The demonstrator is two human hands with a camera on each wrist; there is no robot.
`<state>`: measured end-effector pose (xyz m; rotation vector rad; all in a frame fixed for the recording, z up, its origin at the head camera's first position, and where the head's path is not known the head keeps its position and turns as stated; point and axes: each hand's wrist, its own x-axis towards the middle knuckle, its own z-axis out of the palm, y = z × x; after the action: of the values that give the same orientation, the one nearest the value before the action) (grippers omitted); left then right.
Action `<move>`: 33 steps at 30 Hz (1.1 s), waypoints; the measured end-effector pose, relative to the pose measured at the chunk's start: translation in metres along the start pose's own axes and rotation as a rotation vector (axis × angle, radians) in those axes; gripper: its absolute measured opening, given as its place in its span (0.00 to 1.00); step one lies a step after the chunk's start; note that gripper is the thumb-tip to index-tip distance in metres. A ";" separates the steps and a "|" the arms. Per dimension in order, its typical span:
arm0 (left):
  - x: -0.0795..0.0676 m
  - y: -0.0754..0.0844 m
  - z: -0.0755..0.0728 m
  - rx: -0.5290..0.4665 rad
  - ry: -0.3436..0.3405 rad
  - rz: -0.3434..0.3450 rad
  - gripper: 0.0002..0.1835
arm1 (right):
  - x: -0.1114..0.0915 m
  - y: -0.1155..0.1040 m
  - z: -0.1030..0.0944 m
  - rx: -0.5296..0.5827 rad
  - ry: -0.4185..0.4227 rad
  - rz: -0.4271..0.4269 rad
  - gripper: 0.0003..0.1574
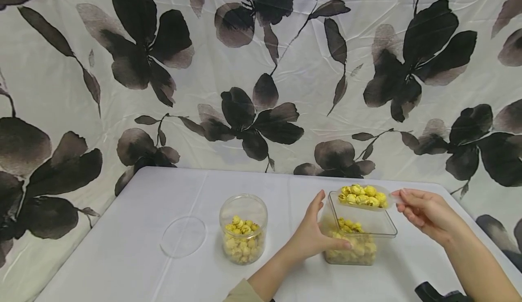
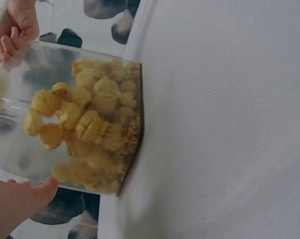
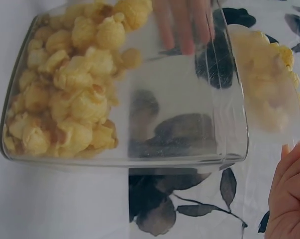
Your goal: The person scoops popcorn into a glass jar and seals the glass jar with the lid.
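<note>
My right hand (image 1: 428,213) pinches the handle end of a translucent scoop (image 3: 264,79) heaped with yellow popcorn (image 1: 363,196). The scoop is level, over the far rim of a clear rectangular container (image 1: 377,235) in the head view. Popcorn fills the lower part of that container, as the right wrist view shows through its wall. My left hand (image 1: 311,239) grips the container from its left side, thumb across the front and fingers (image 3: 179,25) along the other wall. In the left wrist view the thumb (image 2: 45,191) lies against the clear side.
A round clear jar (image 1: 244,202), about half full of popcorn, stands left of my left hand. Farther left a clear round lid (image 1: 183,237) lies flat on the white table (image 1: 122,247). A flowered cloth (image 1: 244,66) hangs behind. Something black (image 1: 436,293) shows at the lower right.
</note>
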<state>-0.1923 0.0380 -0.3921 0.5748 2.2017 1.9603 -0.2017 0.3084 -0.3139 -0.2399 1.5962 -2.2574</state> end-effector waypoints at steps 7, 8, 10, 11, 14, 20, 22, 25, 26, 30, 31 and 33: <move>-0.004 0.014 -0.007 -0.040 -0.007 0.052 0.61 | 0.002 -0.005 0.006 0.011 0.017 0.024 0.17; -0.005 0.016 -0.008 -0.046 -0.004 0.057 0.61 | 0.002 -0.005 0.007 0.014 0.015 0.027 0.17; -0.007 0.020 -0.010 -0.044 0.004 0.065 0.61 | 0.003 -0.006 0.008 0.024 0.012 0.031 0.17; -0.009 0.023 -0.011 -0.040 0.007 0.068 0.60 | 0.003 -0.006 0.008 0.029 0.011 0.033 0.17; -0.014 0.030 -0.015 -0.025 0.017 0.082 0.60 | 0.004 -0.007 0.009 0.033 0.009 0.035 0.17; -0.024 0.045 -0.025 0.013 0.021 0.122 0.60 | 0.007 -0.009 0.013 0.010 0.009 0.042 0.16; -0.025 0.048 -0.028 0.020 0.023 0.128 0.60 | 0.008 -0.010 0.014 0.008 0.006 0.045 0.17; -0.027 0.051 -0.032 0.020 0.028 0.130 0.60 | 0.009 -0.010 0.015 0.023 -0.021 0.041 0.17; -0.028 0.051 -0.033 0.017 0.030 0.130 0.59 | 0.009 -0.010 0.016 0.029 -0.032 0.038 0.17; -0.030 0.053 -0.040 0.012 0.047 0.131 0.59 | 0.012 -0.010 0.020 0.035 -0.043 0.033 0.17; -0.030 0.054 -0.042 0.015 0.054 0.131 0.59 | 0.014 -0.011 0.022 0.033 -0.041 0.033 0.16; -0.032 0.055 -0.047 0.026 0.063 0.132 0.59 | 0.016 -0.011 0.026 0.029 -0.037 0.038 0.16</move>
<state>-0.1692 -0.0126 -0.3361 0.6874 2.2842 2.0433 -0.2101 0.2831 -0.2956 -0.2401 1.5356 -2.2333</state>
